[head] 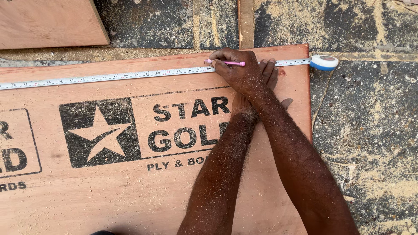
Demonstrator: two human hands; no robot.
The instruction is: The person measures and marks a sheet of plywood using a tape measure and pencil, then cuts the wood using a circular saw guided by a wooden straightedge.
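Note:
A reddish plywood sheet point(130, 191) with black printed marks lies flat on the ground. A white measuring tape point(109, 77) is stretched along its far edge, and the blue and white tape case point(324, 62) rests just past the right edge. My arms are crossed. My right hand point(237, 72) grips a pink pen point(230, 63) with its tip at the tape. My left hand point(271, 73) lies under the right wrist, fingers flat on the board at the tape and mostly hidden.
Dark stone paving dusted with sawdust point(370, 143) surrounds the sheet. Another plywood piece point(48, 21) lies at the top left, and a thin wooden strip point(246, 21) runs away from the sheet's far edge.

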